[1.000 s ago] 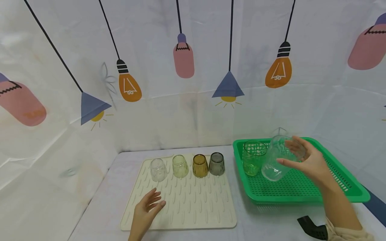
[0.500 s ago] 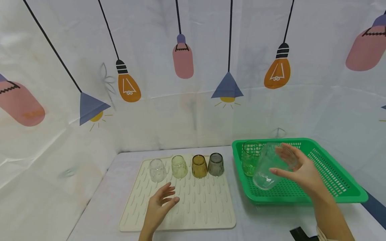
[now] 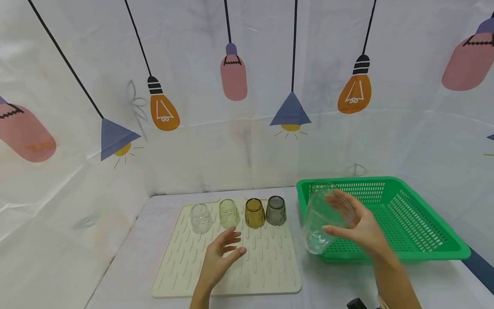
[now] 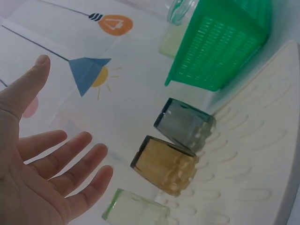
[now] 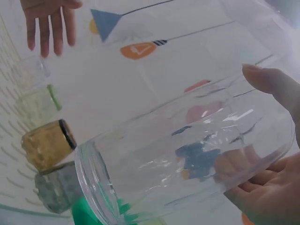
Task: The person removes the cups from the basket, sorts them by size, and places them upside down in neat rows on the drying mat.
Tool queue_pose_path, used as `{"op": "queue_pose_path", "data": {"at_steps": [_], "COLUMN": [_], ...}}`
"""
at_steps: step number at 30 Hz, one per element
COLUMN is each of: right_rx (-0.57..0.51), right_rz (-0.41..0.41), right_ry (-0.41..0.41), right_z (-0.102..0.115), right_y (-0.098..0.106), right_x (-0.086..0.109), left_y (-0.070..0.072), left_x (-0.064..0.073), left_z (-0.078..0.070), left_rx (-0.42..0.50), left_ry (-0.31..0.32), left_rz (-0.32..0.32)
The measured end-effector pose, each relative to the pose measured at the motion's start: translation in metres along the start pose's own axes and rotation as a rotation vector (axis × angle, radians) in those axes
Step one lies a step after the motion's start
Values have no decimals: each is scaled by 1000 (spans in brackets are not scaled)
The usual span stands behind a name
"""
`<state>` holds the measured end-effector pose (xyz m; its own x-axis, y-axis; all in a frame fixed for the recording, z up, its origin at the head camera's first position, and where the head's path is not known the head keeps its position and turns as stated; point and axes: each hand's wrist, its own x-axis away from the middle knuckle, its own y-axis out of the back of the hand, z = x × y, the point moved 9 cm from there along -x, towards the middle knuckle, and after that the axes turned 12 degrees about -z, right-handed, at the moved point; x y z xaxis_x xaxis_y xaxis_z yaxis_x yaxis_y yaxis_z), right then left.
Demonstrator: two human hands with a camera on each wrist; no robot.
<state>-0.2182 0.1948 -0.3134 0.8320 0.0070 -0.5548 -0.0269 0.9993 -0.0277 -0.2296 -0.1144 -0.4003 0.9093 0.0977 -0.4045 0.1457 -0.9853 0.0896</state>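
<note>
My right hand (image 3: 362,229) grips a large clear glass (image 3: 322,223) between thumb and fingers. The glass tilts over the left rim of the green basket (image 3: 409,231), its lower end pointing down and left. In the right wrist view the fingers show through its wall, and a thick ring circles its far end. My left hand (image 3: 218,262) hovers over the cream drying mat (image 3: 270,274), holding nothing; its palm and spread, relaxed fingers (image 4: 77,145) show in the left wrist view. Behind the clear glass, another tall glass (image 3: 321,184) in the basket is mostly hidden.
Several small ribbed tumblers stand in a row at the mat's back: a clear tumbler (image 3: 201,219), a pale green tumbler (image 3: 229,213), an amber tumbler (image 3: 255,213) and a grey tumbler (image 3: 275,210). A white cloth printed with lamps (image 3: 251,150) hangs behind the table.
My right hand has carried the large clear glass left and down, from inside the basket to its left rim. My left hand has moved right and slightly up over the mat.
</note>
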Motion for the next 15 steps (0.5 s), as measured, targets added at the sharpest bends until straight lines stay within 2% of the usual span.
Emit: {"op": "queue_pose_path", "data": {"at_steps": [15], "right_rx": [-78], "right_rz": [126], "right_ry": [94], "right_z": [1], "right_y": [-58], "right_x": [5], "left_y": [-33], "left_x": [-5], "left_z": [-24], "left_rx": [72], "left_ry": [-21], "left_rz": [115]}}
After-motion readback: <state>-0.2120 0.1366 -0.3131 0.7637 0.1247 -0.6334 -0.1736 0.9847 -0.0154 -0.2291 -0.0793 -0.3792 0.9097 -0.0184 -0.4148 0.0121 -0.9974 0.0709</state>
